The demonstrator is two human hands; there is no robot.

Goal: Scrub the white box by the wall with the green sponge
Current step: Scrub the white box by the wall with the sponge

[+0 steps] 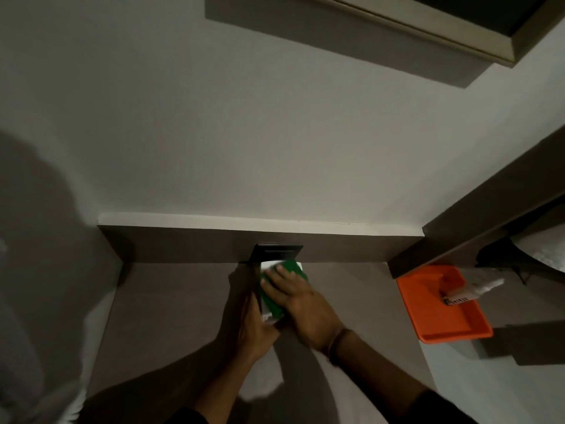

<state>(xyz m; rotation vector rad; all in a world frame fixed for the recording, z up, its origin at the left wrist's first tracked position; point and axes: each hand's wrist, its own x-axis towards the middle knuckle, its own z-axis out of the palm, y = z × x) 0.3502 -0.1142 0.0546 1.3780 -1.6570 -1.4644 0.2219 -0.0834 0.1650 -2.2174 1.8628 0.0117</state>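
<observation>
A white box (268, 266) lies on the brown surface just in front of the low wall panel. Only its far edge and a near corner show. The green sponge (292, 267) lies flat on top of the box. My right hand (301, 304) presses down on the sponge with its fingers spread over it. My left hand (252, 313) grips the box along its left side and near corner, thumb along the edge.
A black socket plate (276, 252) sits on the brown panel right behind the box. An orange tray (440, 316) with a white tube (472, 290) in it rests to the right. A shelf edge (477, 215) juts out above the tray.
</observation>
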